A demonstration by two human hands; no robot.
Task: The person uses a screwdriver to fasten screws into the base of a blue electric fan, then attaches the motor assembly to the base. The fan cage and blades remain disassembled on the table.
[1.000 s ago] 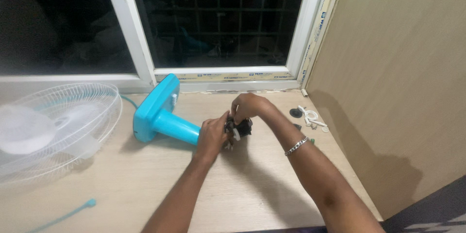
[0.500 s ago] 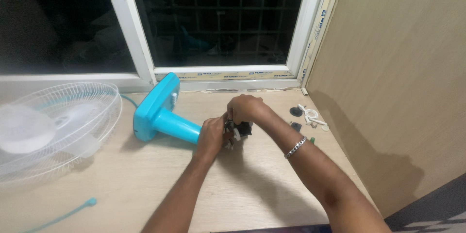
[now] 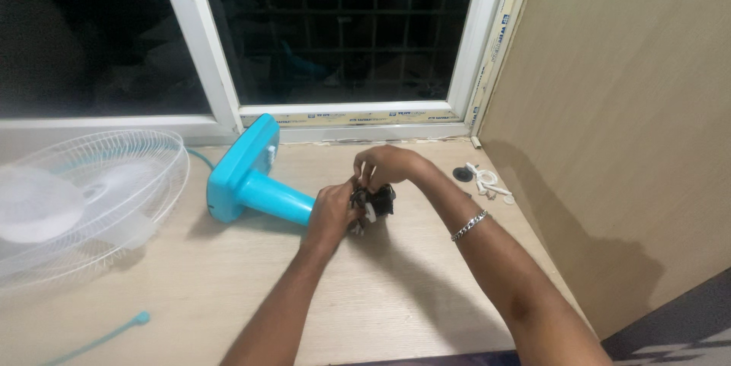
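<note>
A blue fan stand [image 3: 255, 179] lies on its side on the wooden table [image 3: 198, 290], base toward the window. At the end of its neck sits a small black motor part with wires [image 3: 377, 202]. My left hand [image 3: 331, 214] grips that part from the near side. From above, my right hand [image 3: 384, 166] pinches something on its top; what the fingertips hold is too small to tell. A metal bracelet circles my right wrist.
A white fan grille with blades [image 3: 76, 198] lies at the left. Small white and black loose parts [image 3: 480, 181] sit near the right wall panel [image 3: 624, 107]. A blue strap [image 3: 106, 339] lies at the front left. A dark window [image 3: 335, 31] runs behind the table.
My right hand has lifted slightly and shifted left over the black part. The left hand stays put.
</note>
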